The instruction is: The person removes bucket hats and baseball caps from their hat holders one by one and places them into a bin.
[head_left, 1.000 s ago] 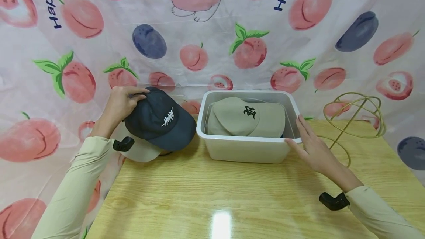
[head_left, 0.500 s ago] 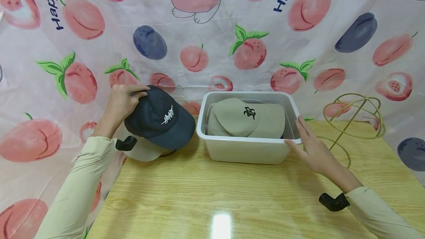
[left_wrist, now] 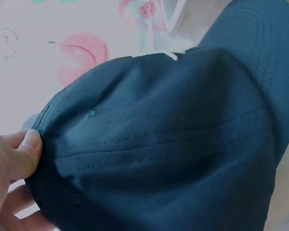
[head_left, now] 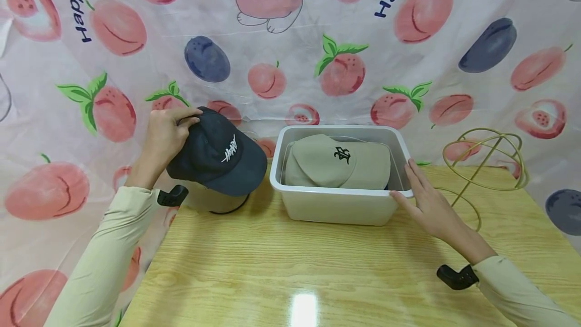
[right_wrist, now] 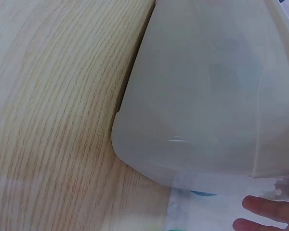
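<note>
My left hand [head_left: 165, 135] pinches the rear edge of a navy baseball cap [head_left: 211, 150] with white lettering on its front. In the left wrist view, thumb and fingers grip the fabric of the navy crown [left_wrist: 154, 134]. Beneath it, a beige cap [head_left: 213, 198] is partly hidden on the table. My right hand [head_left: 428, 206] rests on the right end of a white plastic bin [head_left: 338, 208], fingers straight along the rim and thumb at the front corner. Inside the bin lies a khaki cap [head_left: 320, 160] with a black emblem.
A gold wire stand [head_left: 481, 165] is on the right, behind my right hand. The wooden table [head_left: 272, 271] runs up to a fruit-printed cloth [head_left: 290, 49] hanging at the back.
My left hand has raised the navy cap slightly, so more of the beige cap's dark edge shows below it. The right hand and the bin have stayed in place.
</note>
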Available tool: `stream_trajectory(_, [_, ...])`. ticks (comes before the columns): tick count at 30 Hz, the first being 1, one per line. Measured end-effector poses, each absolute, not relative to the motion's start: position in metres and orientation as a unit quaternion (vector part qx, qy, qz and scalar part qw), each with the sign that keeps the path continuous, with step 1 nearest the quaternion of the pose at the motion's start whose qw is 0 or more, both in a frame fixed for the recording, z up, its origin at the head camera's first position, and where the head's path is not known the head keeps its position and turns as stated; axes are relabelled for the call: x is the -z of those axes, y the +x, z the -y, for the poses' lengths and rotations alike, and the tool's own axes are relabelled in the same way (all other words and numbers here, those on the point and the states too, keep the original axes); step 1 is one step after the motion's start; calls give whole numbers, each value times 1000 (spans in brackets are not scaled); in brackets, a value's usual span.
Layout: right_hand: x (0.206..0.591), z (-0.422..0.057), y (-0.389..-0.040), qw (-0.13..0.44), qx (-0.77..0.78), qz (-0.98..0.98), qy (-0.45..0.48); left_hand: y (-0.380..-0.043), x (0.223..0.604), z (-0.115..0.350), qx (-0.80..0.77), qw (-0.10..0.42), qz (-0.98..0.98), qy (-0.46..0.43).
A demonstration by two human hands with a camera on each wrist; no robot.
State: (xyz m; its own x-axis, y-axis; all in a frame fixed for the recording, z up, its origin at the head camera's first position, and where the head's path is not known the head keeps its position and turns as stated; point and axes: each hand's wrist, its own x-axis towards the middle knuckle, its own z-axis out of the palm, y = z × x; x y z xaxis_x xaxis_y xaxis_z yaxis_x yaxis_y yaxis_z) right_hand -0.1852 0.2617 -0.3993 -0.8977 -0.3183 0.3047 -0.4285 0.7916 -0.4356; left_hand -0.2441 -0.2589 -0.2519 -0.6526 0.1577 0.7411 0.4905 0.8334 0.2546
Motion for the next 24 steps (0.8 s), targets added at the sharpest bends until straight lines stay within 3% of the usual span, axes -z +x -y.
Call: stream_trajectory(24, [396, -261, -184, 91, -260, 942, 193, -234, 230, 244, 245, 434, 850, -172])
